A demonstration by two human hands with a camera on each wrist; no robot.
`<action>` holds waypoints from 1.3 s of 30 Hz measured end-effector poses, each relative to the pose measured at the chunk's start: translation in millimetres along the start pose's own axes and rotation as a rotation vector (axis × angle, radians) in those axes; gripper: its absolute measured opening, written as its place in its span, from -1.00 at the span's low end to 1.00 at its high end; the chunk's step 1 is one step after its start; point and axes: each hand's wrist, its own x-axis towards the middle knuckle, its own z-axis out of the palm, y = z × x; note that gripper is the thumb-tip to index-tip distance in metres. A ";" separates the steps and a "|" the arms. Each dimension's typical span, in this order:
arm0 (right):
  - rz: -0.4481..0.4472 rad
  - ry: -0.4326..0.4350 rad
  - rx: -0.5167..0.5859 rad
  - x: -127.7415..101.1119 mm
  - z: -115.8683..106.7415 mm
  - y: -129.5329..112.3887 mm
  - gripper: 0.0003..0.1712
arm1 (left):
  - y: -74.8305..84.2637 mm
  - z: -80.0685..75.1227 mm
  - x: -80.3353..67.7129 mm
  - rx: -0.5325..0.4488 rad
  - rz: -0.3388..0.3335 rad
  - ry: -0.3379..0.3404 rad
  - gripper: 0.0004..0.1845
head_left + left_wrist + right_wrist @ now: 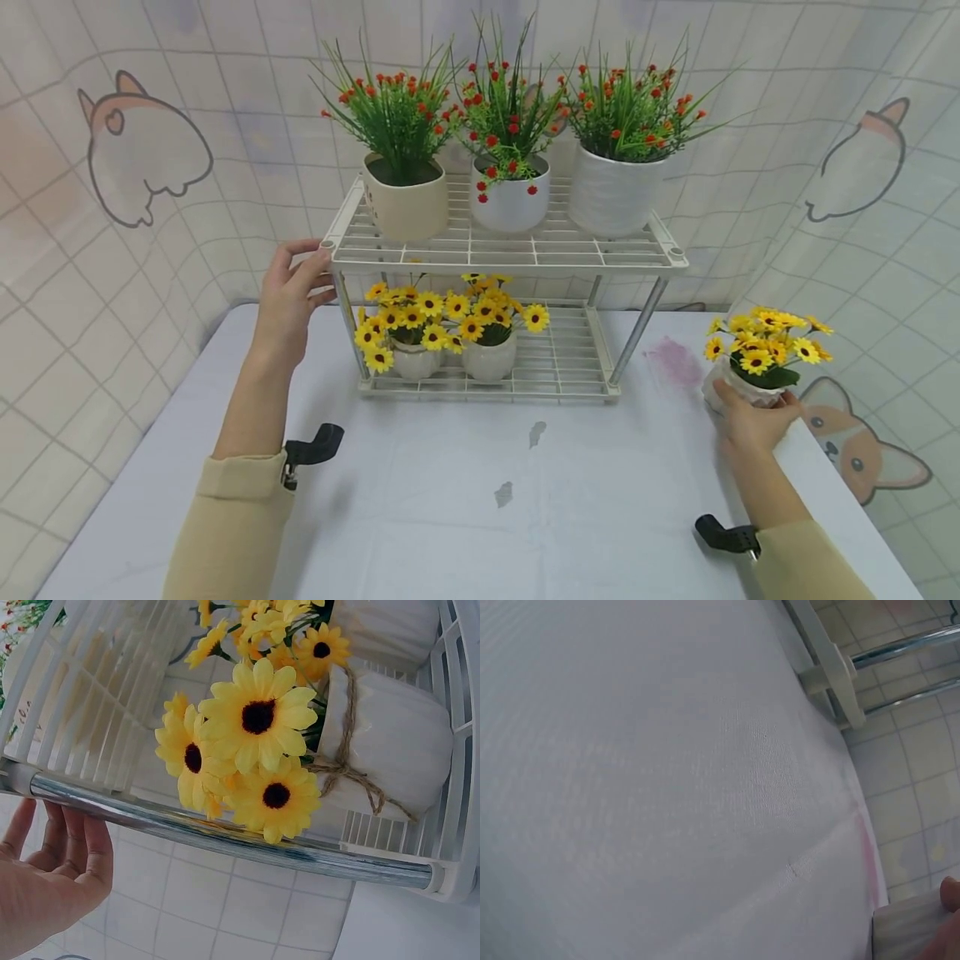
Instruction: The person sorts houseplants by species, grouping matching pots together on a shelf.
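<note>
Hands over white table, tiled walls

A white-clothed table carries a two-tier wire rack and a sunflower pot.

the left arm is reaching forward and up, its forearm bare below a tan sleeve pushed back near the elbow. the left hand is standing raised with the palm turned inward to the right, fingers loosely extended and only slightly bent, thumb held apart above them. in the left wrist view the fingers are lying side by side, relaxed. the right arm is stretching forward and out to the right, tan sleeve ending short of the wrist. the right hand is sitting low, knuckles up, fingers curling forward in a grip, with a fingertip edging into the right wrist view's corner.
</note>
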 end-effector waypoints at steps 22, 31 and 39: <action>-0.064 0.042 -0.067 -9.6 0.4 2.5 0.20 | -0.2 -0.1 0.8 0.021 0.002 0.001 -0.58; -0.135 0.043 -0.116 -29.3 -9.4 -0.3 0.16 | 1.0 0.0 1.2 0.026 -0.006 0.006 -0.56; -0.100 -0.034 -0.132 -65.3 -12.3 -5.0 0.19 | 0.4 0.5 1.2 0.033 -0.002 0.009 -0.56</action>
